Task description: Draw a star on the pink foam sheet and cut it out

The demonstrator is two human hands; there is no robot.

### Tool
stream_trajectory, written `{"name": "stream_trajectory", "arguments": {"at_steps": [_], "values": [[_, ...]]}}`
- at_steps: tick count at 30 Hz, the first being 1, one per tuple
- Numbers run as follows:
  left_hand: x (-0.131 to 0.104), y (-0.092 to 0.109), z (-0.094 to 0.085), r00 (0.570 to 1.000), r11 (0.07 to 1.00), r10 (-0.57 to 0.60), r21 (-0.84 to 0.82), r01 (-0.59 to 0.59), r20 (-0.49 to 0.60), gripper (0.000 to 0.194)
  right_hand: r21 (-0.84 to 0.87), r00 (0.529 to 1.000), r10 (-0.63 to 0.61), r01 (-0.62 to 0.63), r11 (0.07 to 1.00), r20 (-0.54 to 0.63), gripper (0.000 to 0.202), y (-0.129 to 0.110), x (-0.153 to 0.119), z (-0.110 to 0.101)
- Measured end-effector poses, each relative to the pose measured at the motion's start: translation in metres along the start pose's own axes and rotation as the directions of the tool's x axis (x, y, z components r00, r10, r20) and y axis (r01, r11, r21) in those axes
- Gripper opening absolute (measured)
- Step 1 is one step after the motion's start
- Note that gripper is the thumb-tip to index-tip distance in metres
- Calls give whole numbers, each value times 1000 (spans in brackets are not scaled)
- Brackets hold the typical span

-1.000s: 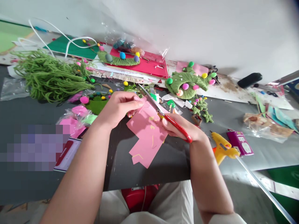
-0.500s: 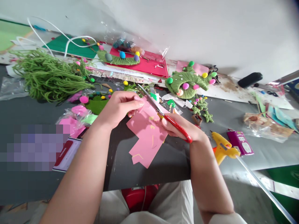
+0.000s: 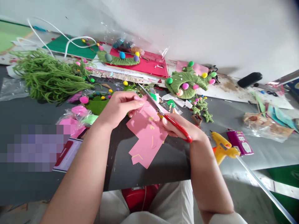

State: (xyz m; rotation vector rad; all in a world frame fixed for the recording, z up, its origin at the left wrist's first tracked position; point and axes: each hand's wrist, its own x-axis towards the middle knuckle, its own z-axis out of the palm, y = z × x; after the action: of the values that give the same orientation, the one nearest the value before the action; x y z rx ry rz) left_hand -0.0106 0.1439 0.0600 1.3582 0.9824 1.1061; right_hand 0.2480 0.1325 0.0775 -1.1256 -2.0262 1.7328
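Red-handled scissors [image 3: 177, 125] are gripped in my right hand [image 3: 181, 123], their metal blades pointing up and left toward my other hand. Between thumb and fingers, my left hand [image 3: 119, 109] pinches a small pink piece [image 3: 142, 102] with pointed corners, close beside the blades. Below both hands lies a larger pink sheet [image 3: 147, 143] with cut-out edges and yellow marks on the dark table. I cannot tell whether the small piece is joined to the sheet, or whether it is paper or felt.
Green yarn [image 3: 53, 77] is heaped at left, near pink plastic bags [image 3: 72, 124] and a phone [image 3: 67, 155]. Green yarn-wrapped shapes with pompoms [image 3: 184, 82] lie at the back. To the right are a yellow glue gun [image 3: 221, 146] and a purple box [image 3: 240, 142].
The small pink piece in my left hand has turned slightly, and its pointed corners show more clearly. Both hands and the scissors stay almost in place.
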Motion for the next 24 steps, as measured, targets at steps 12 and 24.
{"name": "stream_trajectory", "arguments": {"at_steps": [12,24], "values": [[0,3,1,1000,999,-22,-27,22,-5,24,-38,1000,-10,10,999,-7,62,-2,0,0],[0,-1,0,1000,1000,-16,-9,16,-1,23,-36,1000,7,-7,999,-8,63,-4,0,1]]}}
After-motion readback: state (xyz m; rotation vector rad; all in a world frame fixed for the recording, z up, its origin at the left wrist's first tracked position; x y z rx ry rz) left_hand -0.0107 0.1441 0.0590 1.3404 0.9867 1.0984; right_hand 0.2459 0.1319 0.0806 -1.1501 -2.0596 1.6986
